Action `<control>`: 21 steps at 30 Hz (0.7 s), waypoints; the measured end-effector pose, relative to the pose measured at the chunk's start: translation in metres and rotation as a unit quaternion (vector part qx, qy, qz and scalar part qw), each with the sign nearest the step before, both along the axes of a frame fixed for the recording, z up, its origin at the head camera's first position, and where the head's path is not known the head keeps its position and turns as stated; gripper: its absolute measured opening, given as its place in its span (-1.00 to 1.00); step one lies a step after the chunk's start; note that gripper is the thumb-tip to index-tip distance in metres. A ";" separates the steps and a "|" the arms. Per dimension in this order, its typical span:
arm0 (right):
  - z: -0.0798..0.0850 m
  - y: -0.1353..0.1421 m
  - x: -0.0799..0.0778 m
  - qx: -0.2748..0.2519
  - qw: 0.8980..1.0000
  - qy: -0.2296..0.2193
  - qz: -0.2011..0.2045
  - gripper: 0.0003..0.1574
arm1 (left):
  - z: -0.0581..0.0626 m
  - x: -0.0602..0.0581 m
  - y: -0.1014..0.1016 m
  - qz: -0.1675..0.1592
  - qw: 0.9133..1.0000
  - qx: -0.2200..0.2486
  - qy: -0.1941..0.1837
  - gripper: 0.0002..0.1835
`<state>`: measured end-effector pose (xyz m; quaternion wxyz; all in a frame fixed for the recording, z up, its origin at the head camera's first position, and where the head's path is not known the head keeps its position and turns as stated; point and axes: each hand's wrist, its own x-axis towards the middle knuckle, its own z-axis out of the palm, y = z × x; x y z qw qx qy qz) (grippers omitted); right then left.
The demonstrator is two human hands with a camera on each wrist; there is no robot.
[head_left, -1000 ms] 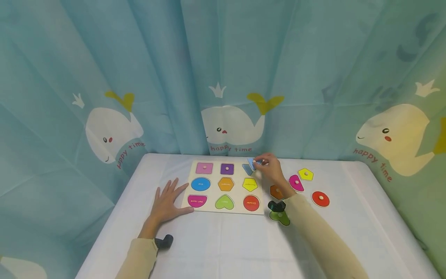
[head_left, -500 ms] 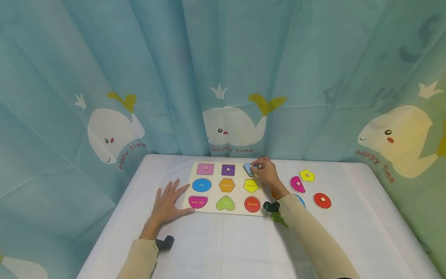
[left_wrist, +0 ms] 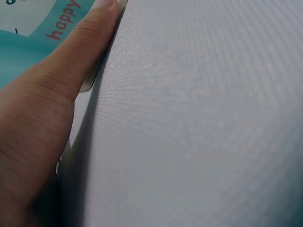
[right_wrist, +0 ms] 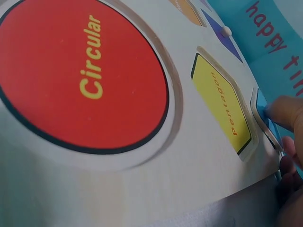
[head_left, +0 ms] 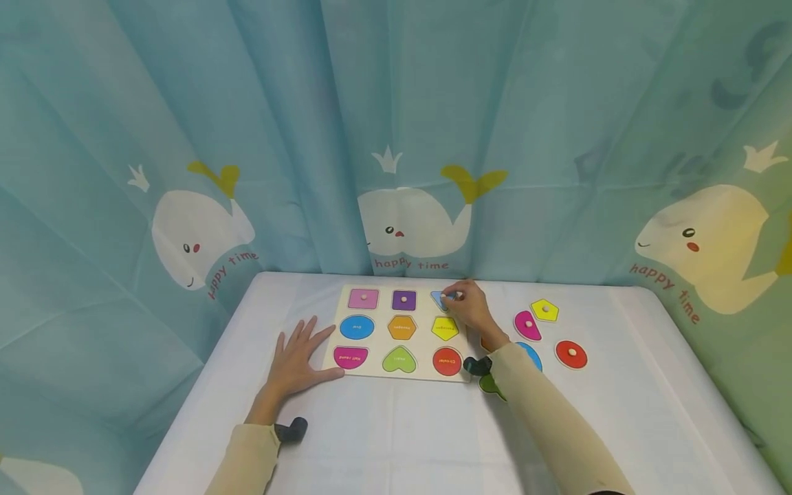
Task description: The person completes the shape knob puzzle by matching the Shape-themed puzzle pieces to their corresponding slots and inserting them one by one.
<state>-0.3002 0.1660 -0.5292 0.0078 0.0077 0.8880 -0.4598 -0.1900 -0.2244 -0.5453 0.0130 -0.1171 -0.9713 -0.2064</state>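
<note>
My right hand (head_left: 469,307) pinches a blue triangle puzzle piece (head_left: 438,300) at the far right corner of the pale puzzle board (head_left: 380,345). In the right wrist view, a fingertip covers part of the triangle, over its recess; whether it lies fully flush I cannot tell. My left hand (head_left: 295,362) rests with fingers spread at the board's left edge, its thumb (left_wrist: 90,33) touching that edge. A pink rectangle (head_left: 359,300) and a purple square (head_left: 399,300), both knobbed, sit in the back row. Printed recesses show in the two nearer rows, such as the red circle recess (right_wrist: 71,118).
Loose knobbed pieces lie right of the board: a yellow pentagon (head_left: 547,313), magenta half round (head_left: 526,330), red circle (head_left: 568,359), and a partly hidden blue oval (head_left: 533,353), green heart (head_left: 490,387) and brown-orange hexagon (head_left: 486,343). A curtain (head_left: 557,227) hangs behind the white table (head_left: 402,433).
My right hand has moved slightly left and down with the triangle, from above the corner recess onto it. The left hand has stayed in place.
</note>
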 end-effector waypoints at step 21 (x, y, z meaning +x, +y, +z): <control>-0.001 -0.003 -0.004 0.024 1.000 -0.002 -0.001 -0.77 | 0.006 0.001 0.001 0.000 1.000 -0.005 -0.001 0.06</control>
